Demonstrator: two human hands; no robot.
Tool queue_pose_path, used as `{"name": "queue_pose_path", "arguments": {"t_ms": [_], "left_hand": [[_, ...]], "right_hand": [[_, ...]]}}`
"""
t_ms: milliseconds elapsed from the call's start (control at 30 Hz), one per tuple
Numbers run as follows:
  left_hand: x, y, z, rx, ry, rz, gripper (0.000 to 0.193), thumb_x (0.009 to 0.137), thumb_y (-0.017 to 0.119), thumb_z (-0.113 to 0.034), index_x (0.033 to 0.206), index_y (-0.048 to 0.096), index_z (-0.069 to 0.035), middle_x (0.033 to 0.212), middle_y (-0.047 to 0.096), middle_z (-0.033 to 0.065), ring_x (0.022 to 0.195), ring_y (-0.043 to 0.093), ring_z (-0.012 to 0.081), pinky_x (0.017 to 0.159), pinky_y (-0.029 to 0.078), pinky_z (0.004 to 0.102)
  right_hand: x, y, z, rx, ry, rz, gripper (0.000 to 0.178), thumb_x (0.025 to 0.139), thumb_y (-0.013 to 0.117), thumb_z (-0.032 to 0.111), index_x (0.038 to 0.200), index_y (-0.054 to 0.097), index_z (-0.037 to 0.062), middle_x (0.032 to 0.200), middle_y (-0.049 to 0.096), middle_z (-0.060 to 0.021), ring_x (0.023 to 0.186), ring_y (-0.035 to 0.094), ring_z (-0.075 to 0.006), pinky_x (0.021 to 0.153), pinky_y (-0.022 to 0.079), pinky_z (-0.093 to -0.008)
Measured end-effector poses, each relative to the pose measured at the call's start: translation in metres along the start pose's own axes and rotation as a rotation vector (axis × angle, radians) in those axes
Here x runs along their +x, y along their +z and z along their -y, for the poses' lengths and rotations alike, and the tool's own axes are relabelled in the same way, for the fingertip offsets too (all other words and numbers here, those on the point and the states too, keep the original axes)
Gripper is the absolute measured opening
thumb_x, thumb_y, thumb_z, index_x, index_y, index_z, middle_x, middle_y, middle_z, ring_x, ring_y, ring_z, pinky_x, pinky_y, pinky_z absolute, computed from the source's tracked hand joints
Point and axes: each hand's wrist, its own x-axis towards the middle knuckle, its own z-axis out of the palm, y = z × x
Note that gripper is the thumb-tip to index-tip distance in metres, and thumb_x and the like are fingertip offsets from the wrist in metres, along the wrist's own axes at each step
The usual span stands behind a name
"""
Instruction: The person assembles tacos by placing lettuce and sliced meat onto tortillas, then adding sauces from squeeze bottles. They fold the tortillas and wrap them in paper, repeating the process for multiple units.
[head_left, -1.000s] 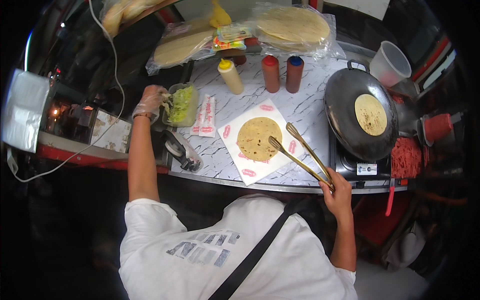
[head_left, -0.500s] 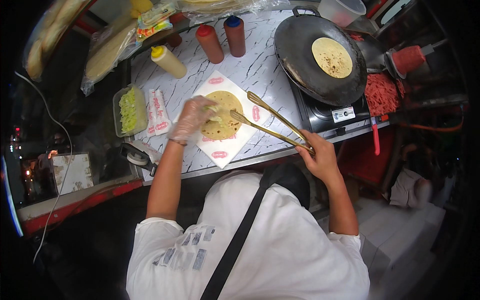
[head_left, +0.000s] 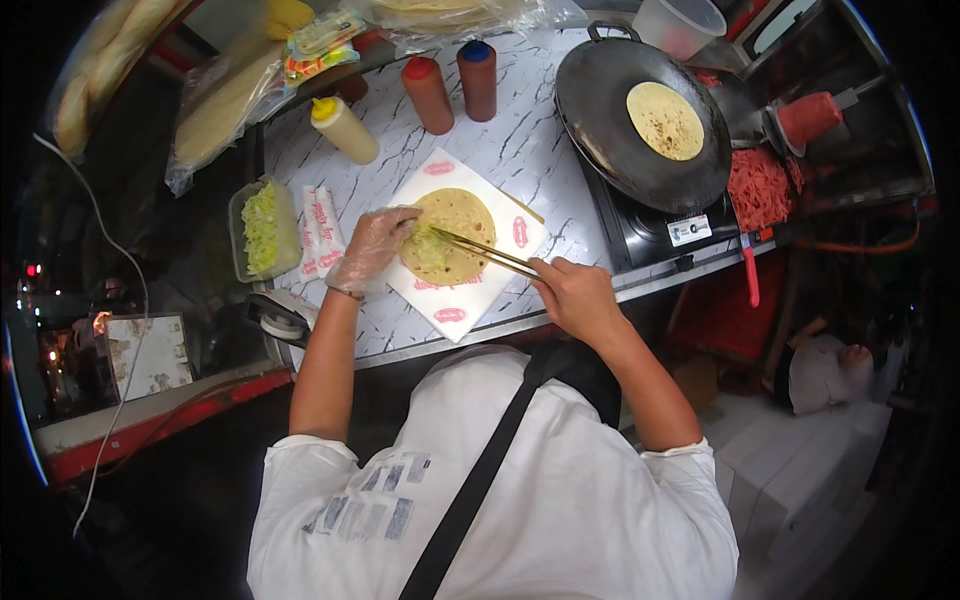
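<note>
A round flatbread (head_left: 470, 215) lies on a square of white printed paper (head_left: 462, 305) on the counter. Shredded lettuce (head_left: 430, 262) sits on its left half. My left hand (head_left: 372, 248), in a clear plastic glove, is at the flatbread's left edge, fingers bent together beside the lettuce; what they pinch, if anything, is hidden. My right hand (head_left: 582, 297) grips gold-coloured tongs (head_left: 490, 254), their arms pressed nearly together and their tips at the lettuce.
A tub of shredded lettuce (head_left: 262, 235) and paper sleeves (head_left: 321, 235) are at left. Behind stand a yellow-capped bottle (head_left: 344, 130), a red-capped bottle (head_left: 428, 95) and a blue-capped bottle (head_left: 477, 82). At right, a black pan (head_left: 600, 130) with another flatbread (head_left: 666, 121) sits on a stove, beside shredded reddish meat (head_left: 760, 188) and a pink-handled knife (head_left: 750, 275).
The tongs have swung left and narrowed, their tips now on the lettuce. My right hand has moved left. My left hand has drawn back slightly to the flatbread's edge, leaving more lettuce visible.
</note>
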Motion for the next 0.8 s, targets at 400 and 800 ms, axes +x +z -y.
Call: {"name": "queue_pose_path", "arguments": {"t_ms": [400, 800], "left_hand": [[-0.009, 0.002, -0.015, -0.061, 0.171, -0.013, 0.035, 0.088, 0.071, -0.009, 0.123, 0.068, -0.005, 0.124, 0.068, 0.0141, 0.110, 0.066, 0.0282, 0.097, 0.052, 0.0342], [-0.005, 0.020, 0.003, 0.308, 0.174, -0.059, 0.046, 0.073, 0.083, -0.026, 0.117, 0.073, -0.019, 0.147, 0.049, 0.0100, 0.135, 0.041, 0.0380, 0.114, 0.033, 0.0494]], "right_hand": [[-0.038, -0.043, -0.019, 0.001, 0.129, -0.033, 0.030, 0.086, 0.071, 0.017, 0.115, 0.068, 0.0088, 0.078, 0.062, -0.0110, 0.064, 0.064, -0.0330, 0.057, 0.050, -0.0422], [-0.024, -0.022, -0.023, 0.085, 0.094, -0.114, 0.028, 0.087, 0.070, 0.017, 0.114, 0.068, 0.0105, 0.077, 0.062, -0.0114, 0.063, 0.063, -0.0340, 0.056, 0.049, -0.0434]]}}
